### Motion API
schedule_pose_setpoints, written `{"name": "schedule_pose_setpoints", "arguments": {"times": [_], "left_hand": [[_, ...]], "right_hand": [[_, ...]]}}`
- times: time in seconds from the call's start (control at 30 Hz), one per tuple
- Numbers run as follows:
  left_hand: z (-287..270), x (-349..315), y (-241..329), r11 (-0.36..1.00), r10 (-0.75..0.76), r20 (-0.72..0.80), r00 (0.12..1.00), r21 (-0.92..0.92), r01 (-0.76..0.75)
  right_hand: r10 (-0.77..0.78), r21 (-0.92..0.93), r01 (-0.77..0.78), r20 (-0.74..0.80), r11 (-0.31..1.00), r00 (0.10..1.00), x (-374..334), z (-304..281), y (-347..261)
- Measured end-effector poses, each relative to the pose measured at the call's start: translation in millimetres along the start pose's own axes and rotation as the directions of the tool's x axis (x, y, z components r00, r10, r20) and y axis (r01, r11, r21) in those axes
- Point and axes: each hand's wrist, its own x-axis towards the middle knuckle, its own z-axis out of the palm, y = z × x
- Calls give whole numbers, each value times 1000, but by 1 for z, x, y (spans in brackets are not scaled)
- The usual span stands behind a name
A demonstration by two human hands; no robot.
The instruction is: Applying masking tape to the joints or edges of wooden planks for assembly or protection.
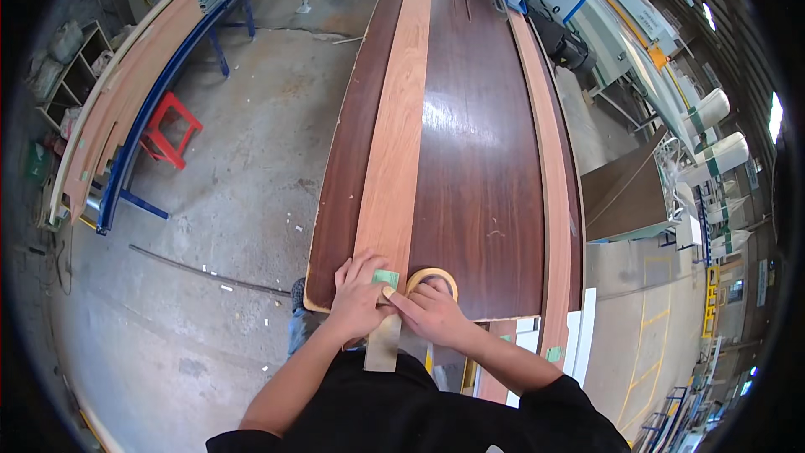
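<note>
A long, light wood-grain board runs away from me along the dark brown tabletop. My left hand is closed over the board's near end, its fingers curled across the surface. Beside it, my right hand has its fingers inside a roll of tan tape, gripping it at the board's right edge. Both thumbs meet close to a green label stuck on the board. A beige end piece sticks out below my hands towards my body; whether it is part of the board cannot be made out.
The dark brown tabletop carries a second narrow board along its right side. At left, a blue-framed rack holds long panels, with a red stool by it. White-wrapped rolls and machinery stand at right.
</note>
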Motion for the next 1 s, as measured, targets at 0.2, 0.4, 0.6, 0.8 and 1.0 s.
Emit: {"name": "schedule_pose_setpoints", "arguments": {"times": [0.2,0.4,0.6,0.8,1.0], "left_hand": [[7,8,-5,1000,-20,-82,996,-20,18],[7,16,-6,1000,5,-146,989,-26,-9],[7,9,-4,995,-22,-96,995,-98,12],[7,9,3,999,-28,-79,996,-46,24],[15,10,6,998,-38,-89,995,42,42]], "right_hand": [[-10,3,9,90,1000,996,3,7,9],[-209,80,204,57,976,976,3,8,21],[-253,104,255,-29,961,967,-32,5,15],[97,-101,-112,-147,989,984,-42,-3,45],[272,-7,-279,-200,960,941,-37,3,50]]}}
